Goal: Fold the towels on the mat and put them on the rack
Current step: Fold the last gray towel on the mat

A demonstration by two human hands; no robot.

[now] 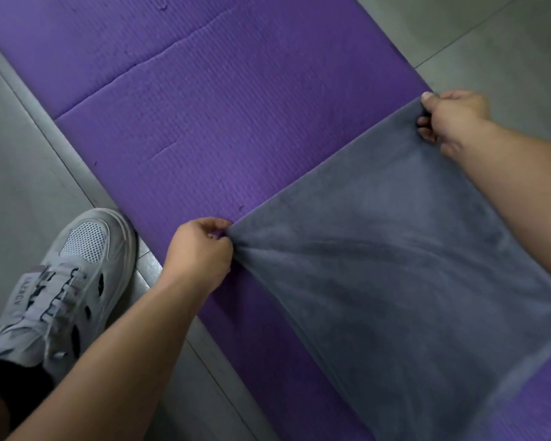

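Over the purple mat (pixel 204 90), left hand (pixel 201 253) and right hand (pixel 449 119) each pinched a corner of the grey towel (pixel 395 265), stretching its edge taut, seemingly for a square fold.

Only one bit of lettering can be spotted here: a short word in dark capitals, printed on the pale grey tongue label (pixel 17 297) of the grey mesh sneaker (pixel 77 275) at the lower left. It's laid out lengthwise along the label, so it's seen sideways and tilted in the head view. The letters are too blurred and small to be read for sure, so no brand can be pinned down from them. Nothing else legible is shown.
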